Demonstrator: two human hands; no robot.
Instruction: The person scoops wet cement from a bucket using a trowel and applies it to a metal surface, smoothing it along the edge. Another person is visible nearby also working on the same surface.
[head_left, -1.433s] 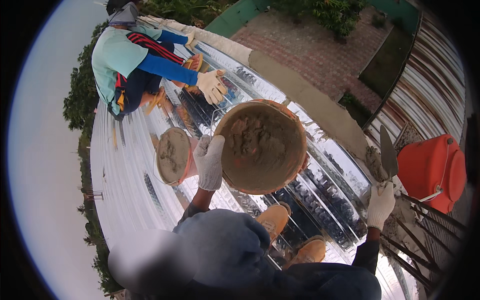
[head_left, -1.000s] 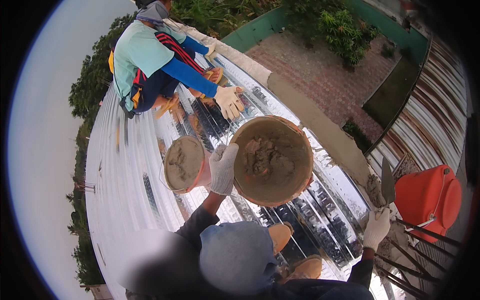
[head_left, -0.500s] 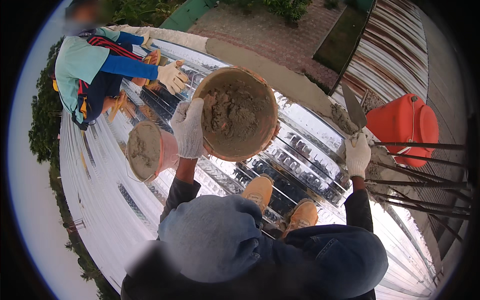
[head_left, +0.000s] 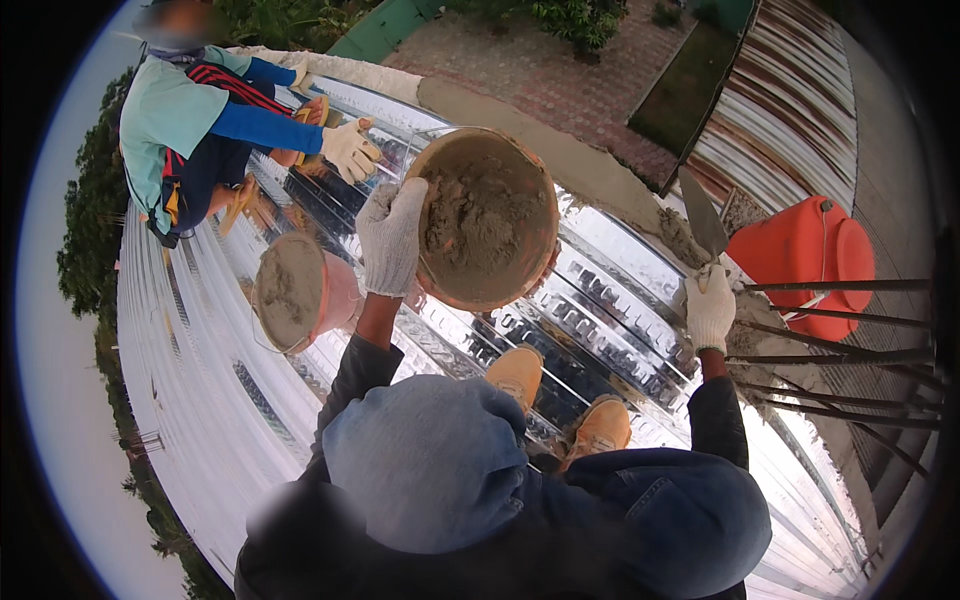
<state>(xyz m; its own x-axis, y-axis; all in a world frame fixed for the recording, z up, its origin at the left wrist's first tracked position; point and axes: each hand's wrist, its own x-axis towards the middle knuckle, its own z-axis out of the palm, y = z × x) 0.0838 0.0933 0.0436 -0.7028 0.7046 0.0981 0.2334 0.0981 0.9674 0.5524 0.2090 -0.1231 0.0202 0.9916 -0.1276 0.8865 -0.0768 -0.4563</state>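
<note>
Left hand grips the rim of the round brown mortar-filled bucket; keep it level. Right hand clasps the steel trowel.

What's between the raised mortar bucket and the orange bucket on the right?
In the head view, the right hand holding a trowel lies between the mortar bucket and the orange bucket.

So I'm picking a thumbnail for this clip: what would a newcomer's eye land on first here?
First, the round pan of grey mortar at upper centre, gripped at its rim by the gloved left hand. Next, the bright orange bucket at the right edge, with the right hand raising a trowel beside it. Then the crouching co-worker at upper left on the shiny corrugated metal roof.
</note>
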